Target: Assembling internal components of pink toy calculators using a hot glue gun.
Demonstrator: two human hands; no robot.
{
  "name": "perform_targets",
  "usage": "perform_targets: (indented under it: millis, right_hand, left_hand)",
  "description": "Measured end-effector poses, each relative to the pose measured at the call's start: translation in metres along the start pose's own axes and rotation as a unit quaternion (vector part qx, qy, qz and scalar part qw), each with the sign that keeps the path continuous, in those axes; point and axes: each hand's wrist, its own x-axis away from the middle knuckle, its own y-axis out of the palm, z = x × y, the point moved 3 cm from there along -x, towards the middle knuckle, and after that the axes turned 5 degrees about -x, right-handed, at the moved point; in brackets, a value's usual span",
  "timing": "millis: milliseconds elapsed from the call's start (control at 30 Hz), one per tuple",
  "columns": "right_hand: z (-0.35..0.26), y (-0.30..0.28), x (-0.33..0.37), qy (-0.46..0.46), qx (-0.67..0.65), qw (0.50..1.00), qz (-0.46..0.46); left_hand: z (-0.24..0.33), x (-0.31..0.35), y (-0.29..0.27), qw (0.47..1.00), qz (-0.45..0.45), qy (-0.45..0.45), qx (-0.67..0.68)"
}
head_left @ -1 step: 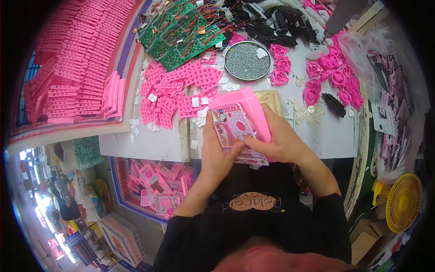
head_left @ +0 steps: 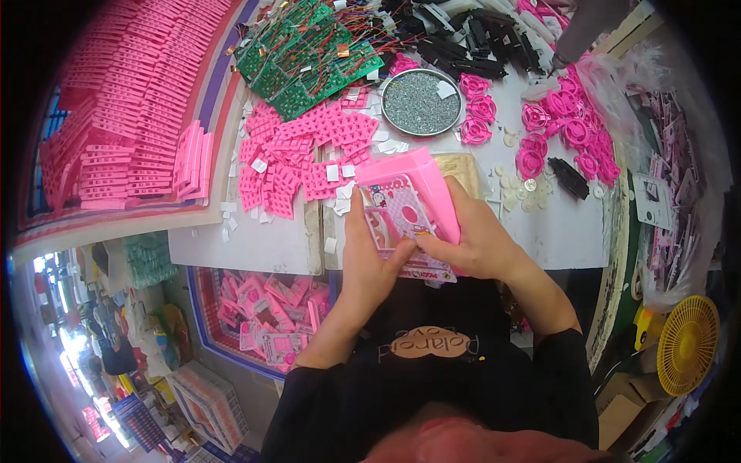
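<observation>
Steadying a pink case (head_left: 436, 189) and a printed card (head_left: 401, 208), both hands meet over the near edge of the bench (head_left: 255, 243). The left hand (head_left: 372, 251) is curled round the card's 9 o'clock side, the right hand (head_left: 477, 241) round the case's 3 o'clock side; both thumbs rest on the card, while the fingers beneath are hidden. This looks like lining up card and case; the next move probably calls for even thumb pressure. Beyond, at 12 o'clock, sits a dish (head_left: 384, 113) of metal bits (head_left: 417, 106).
</observation>
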Motion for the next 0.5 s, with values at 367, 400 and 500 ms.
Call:
perform_targets:
  millis: [367, 400, 500]
  right_hand:
    - [-0.012, -0.001, -0.003, -0.017, 0.077, 0.997, 0.003]
    - [-0.010, 0.000, -0.001, -0.016, 0.075, 0.997, 0.013]
    - [0.000, 0.013, -0.001, -0.068, 0.023, 0.996, 0.051]
  left_hand:
    - [0.015, -0.003, -0.013, 0.999, -0.002, -0.032, -0.040]
    - [0.031, -0.007, -0.020, 0.998, -0.002, -0.046, -0.038]
    - [0.026, -0.002, -0.022, 0.995, -0.002, -0.060, -0.083]
